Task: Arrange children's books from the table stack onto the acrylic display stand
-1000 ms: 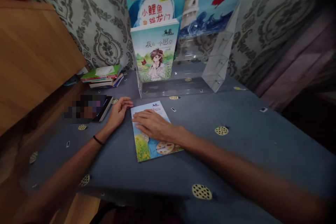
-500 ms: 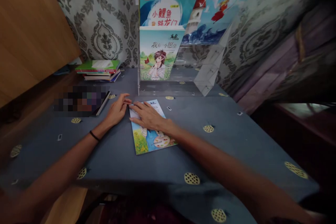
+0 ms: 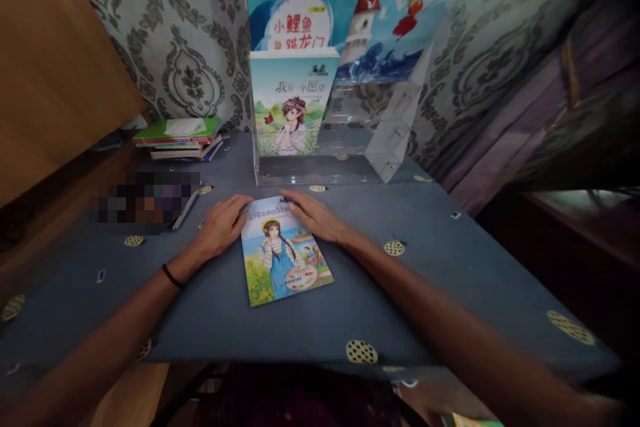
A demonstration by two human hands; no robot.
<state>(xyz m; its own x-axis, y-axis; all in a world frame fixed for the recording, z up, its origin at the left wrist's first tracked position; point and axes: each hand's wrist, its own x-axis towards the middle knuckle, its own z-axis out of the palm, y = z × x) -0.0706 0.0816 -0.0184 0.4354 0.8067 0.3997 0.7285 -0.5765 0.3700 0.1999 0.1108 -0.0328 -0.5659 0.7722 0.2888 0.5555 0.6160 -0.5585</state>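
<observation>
A thin picture-cover book (image 3: 280, 260) lies flat on the cloth-covered table, its cover showing a girl in a yellow hat and blue overalls. My left hand (image 3: 224, 223) rests against its upper left edge, fingers stretched forward and loosely bent, a dark band round the wrist. Over the upper right corner lies my right hand (image 3: 316, 217), its fingers extended and touching the cover near the title. Neither hand lifts the book. Part of the title is covered by the right fingers.
Behind the book stands a clear acrylic rack (image 3: 395, 127) holding several children's books (image 3: 295, 103). A stack of books (image 3: 177, 137) sits at the back left, with a blurred dark item (image 3: 150, 200) in front of it. The tabletop (image 3: 430, 293) has a blue-grey pineapple-print cloth.
My right hand has moved off the middle of the cover to its upper right, uncovering the girl. My left hand has come to the upper left edge. The view has shifted slightly.
</observation>
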